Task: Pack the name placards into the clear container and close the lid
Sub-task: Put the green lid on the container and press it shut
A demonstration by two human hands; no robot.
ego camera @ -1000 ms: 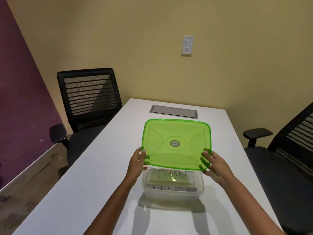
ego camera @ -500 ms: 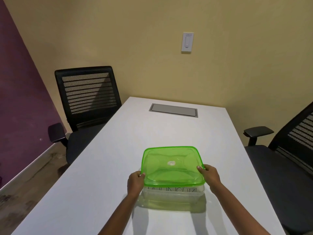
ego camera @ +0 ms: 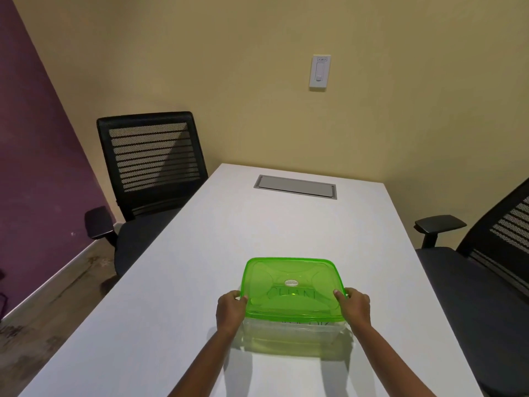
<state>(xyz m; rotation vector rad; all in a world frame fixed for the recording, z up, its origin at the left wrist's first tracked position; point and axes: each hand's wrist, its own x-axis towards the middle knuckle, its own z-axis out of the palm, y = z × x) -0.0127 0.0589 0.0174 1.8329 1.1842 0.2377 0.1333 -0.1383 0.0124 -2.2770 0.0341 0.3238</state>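
Note:
A translucent green lid lies flat on top of the clear container, which stands on the white table near its front edge. Through the lid I read faint black lettering of a name placard inside; a second placard's letters show just under the lid's front rim. My left hand grips the lid's left edge with the thumb on top. My right hand grips the right edge the same way.
The white table runs away from me, with a grey cable hatch set into its far end. A black mesh chair stands at the left side, another black chair at the right. A wall switch is on the yellow wall.
The lid came down from a tilted position above the container and now lies level on its rim. Both hands followed it down, still holding its left and right edges.

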